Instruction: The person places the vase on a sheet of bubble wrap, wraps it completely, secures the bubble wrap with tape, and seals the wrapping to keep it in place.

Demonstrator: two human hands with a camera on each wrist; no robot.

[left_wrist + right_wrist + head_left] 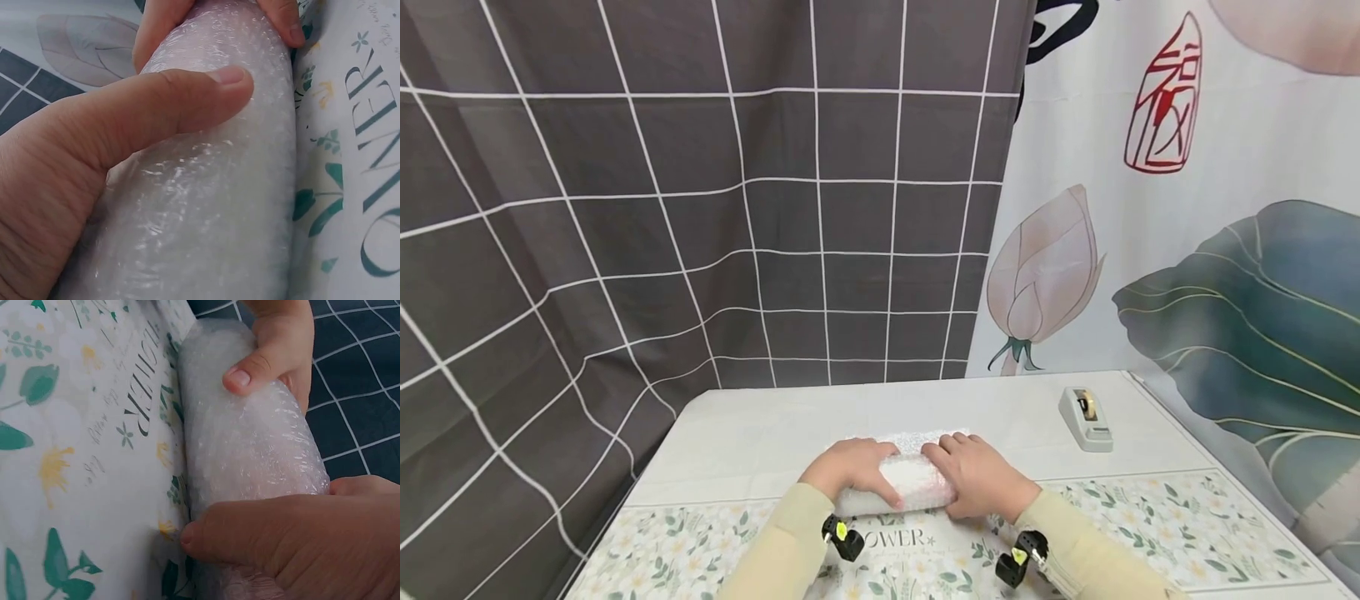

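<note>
A bundle rolled in clear bubble wrap (917,483) lies crosswise on the table, a pale pinkish tint showing through toward its right end. My left hand (853,467) grips its left part, thumb laid over the near side. At the right end, my right hand (981,475) holds the roll with its thumb low on the near side. In the left wrist view, the left thumb (231,87) presses on the shiny wrap. The right wrist view has both hands around the bundle (244,444); most fingers are hidden behind it. Some wrap (917,438) shows beyond the roll.
A tape dispenser (1086,419) with a roll of tape stands at the table's back right. A floral mat with printed lettering (1180,525) covers the near part of the white table (760,425). A dark grid curtain (857,283) and a flower-print curtain (1052,267) hang behind.
</note>
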